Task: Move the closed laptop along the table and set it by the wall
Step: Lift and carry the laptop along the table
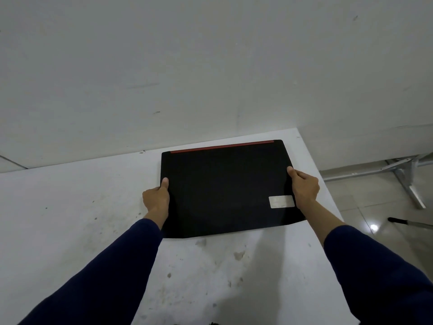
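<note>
The closed laptop (pixel 225 188) is lying on the table (pixel 70 207), its far edge near the wall (pixel 187 66). The left hand (pixel 156 199) and right hand (pixel 304 186) are gripping its left and right edges, thumbs pressing on the lid.

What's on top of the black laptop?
On the closed laptop lid sit a pale rectangular sticker and both thumbs, left hand and right hand gripping its sides. The fingers underneath are hidden.

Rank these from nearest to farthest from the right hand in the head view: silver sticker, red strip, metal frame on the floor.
1. Silver sticker: on the lid, beside the right hand.
2. Red strip: along the laptop's far edge, near the wall.
3. Metal frame: on the floor, off to the right.
</note>
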